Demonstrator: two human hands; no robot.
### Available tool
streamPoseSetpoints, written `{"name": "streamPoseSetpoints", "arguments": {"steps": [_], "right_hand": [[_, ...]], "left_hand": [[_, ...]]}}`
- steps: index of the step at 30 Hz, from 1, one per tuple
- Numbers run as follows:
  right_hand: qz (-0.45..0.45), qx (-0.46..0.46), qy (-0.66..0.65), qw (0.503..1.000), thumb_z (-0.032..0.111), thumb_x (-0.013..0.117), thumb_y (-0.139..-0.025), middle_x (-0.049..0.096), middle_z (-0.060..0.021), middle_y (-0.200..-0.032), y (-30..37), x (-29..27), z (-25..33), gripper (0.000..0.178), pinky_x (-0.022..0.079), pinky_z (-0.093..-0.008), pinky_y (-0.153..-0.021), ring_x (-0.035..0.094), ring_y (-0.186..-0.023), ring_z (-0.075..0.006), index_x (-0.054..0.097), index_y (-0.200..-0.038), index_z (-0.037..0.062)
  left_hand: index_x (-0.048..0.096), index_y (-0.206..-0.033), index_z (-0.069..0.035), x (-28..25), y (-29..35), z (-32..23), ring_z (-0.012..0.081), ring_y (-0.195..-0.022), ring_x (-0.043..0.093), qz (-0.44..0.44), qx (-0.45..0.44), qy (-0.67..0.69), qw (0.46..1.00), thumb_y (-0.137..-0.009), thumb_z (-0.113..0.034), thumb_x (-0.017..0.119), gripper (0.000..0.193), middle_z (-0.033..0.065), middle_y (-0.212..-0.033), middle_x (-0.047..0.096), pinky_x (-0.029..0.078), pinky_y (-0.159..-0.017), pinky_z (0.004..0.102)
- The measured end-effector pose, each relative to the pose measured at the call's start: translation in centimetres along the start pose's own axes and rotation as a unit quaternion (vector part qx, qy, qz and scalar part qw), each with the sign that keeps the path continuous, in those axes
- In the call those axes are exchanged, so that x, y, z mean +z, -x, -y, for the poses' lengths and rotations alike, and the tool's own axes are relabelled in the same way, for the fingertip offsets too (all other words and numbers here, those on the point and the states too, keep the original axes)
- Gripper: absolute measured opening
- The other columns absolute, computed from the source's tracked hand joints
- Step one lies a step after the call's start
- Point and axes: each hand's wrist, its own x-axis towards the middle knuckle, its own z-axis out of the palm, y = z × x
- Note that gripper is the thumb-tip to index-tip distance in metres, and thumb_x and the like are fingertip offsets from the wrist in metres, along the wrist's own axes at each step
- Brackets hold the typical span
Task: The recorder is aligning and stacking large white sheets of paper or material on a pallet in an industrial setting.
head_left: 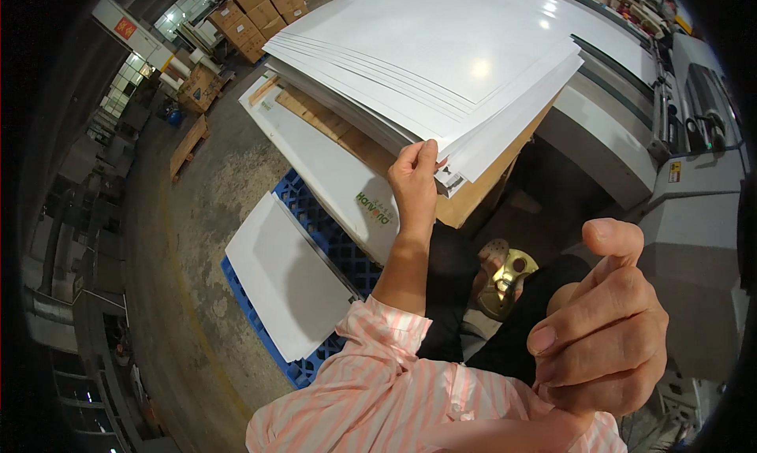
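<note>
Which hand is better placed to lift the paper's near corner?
Probably the left hand: it is at the near corner of the paper stack. The right hand is raised, touching no paper.

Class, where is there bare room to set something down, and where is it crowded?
Bare: the grey floor between the blue pallet and the wooden pallet. Crowded: the near corner of the large paper stack, where the left hand is, and the piled cardboard boxes.

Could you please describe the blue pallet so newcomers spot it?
Find the large paper pile with the left hand at its corner. Below and left of it lies the pallet, under a smaller pile; its blue lattice sets it apart from the white panel alongside.
</note>
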Motion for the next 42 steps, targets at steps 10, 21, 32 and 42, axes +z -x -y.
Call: {"name": "streamPoseSetpoints", "arguments": {"steps": [10,21,32,42], "right_hand": [[0.010,0.061,0.088,0.994,0.013,0.057,-0.082,0.056,-0.0033,-0.063,-1.1,-0.6,-2.3,0.024,0.040,-0.0512,-0.087,0.056,-0.060,-0.0129,0.052,-0.060,0.0060],[0.154,0.164,0.403,0.887,0.027,0.046,-0.090,0.060,-0.0079,-0.105,3.6,-0.2,-22.1,0.026,0.035,-0.0391,-0.091,0.052,-0.102,-0.0252,0.063,-0.100,0.0086],[0.200,0.181,0.394,0.878,0.031,0.042,-0.091,0.058,-0.0050,-0.111,3.4,0.8,-22.3,0.032,0.030,-0.0400,-0.095,0.048,-0.108,-0.0235,0.061,-0.103,0.0090],[0.217,0.174,0.378,0.883,0.029,0.046,-0.088,0.062,-0.0055,-0.095,4.4,0.9,-21.3,0.027,0.035,-0.0398,-0.089,0.053,-0.096,-0.0236,0.064,-0.091,0.0081]], "left_hand": [[0.061,-0.080,0.002,0.2,0.0,-0.2,0.0056,-0.064,0.047,-0.027,-0.001,0.006,1.000,-0.087,-0.014,0.056,0.019,-0.0014,-0.069,0.049,0.049,-0.065,0.0237],[0.061,-0.084,0.004,0.0,0.1,0.2,0.0060,-0.068,0.050,-0.011,-0.002,0.017,1.000,-0.087,-0.014,0.056,0.019,0.0008,-0.075,0.052,0.051,-0.066,0.0256],[0.061,-0.086,0.003,-0.5,-0.3,0.2,0.0071,-0.069,0.052,-0.013,0.004,0.004,1.000,-0.087,-0.013,0.055,0.018,0.0011,-0.078,0.055,0.051,-0.068,0.0254],[0.061,-0.088,0.004,-0.4,0.1,0.5,0.0078,-0.071,0.054,-0.009,-0.007,0.014,1.000,-0.086,-0.013,0.056,0.018,0.0028,-0.080,0.057,0.051,-0.068,0.0257]]}}
